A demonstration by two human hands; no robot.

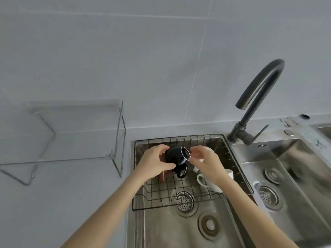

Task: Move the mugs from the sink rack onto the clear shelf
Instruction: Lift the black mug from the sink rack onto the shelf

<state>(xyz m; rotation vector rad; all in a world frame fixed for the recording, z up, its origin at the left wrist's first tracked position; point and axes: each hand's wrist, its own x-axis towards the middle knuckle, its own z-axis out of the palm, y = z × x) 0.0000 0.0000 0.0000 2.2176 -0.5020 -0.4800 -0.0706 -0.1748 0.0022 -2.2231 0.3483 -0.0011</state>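
- Where the grey bench (62, 203) meets the tiled wall on the left, the clear shelf (71, 133) stands on its bent legs, just beside the sink's left edge.
- Left hand (155, 164): its grip is clenched on the black mug (174, 156), thumb low on the near side and fingers curled over the far side.
- Black mug: held over the wire rack (179, 194), tipped on its side so that its white-edged rim faces right — the handle points down toward the camera.
- A brownish mug (163, 175) lies in the rack under the left hand, mostly hidden.
- Right hand (206, 162): thumb and forefinger pinch the rim of the black mug, so this grip too is grasping it.
- White mug (213, 181): lies in the rack below the right wrist, handle to the left; another white piece shows behind the right fingers, too hidden to tell.
- The rack sits across the far half of the left sink basin (161, 230), above its drain.
- Dark curved tap (258, 97) rises behind the divider; a second basin (295, 176) lies at the right.
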